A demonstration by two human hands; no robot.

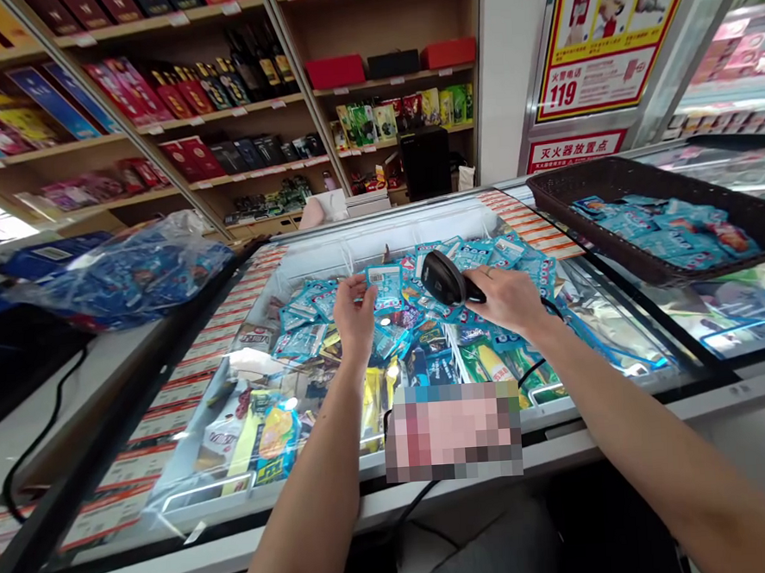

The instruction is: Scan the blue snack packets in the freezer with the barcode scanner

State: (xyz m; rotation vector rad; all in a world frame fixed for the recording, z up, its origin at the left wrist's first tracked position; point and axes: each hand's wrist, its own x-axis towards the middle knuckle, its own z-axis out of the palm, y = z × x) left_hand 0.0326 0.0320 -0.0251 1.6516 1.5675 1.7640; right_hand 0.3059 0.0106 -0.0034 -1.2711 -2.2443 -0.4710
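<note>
My left hand [356,312] pinches the left edge of a small blue packet [384,288], whose white barcode label faces up toward me. To its right, my right hand [509,296] is wrapped round the handle of a black barcode scanner [443,278]. The scanner's head is tilted to the left, close beside the packet and apart from it. Under and around both hands, many similar blue packets [303,313] lie loose over the glass top of a chest freezer [196,419]. Wrapped ice creams show through the glass.
A dark brown basket [619,242] with more blue packets stands at the right. On the left lies a clear plastic bag [154,266] of blue packets. A black cable [534,371] runs below my right hand. Stocked shelves [242,109] stand behind the freezer.
</note>
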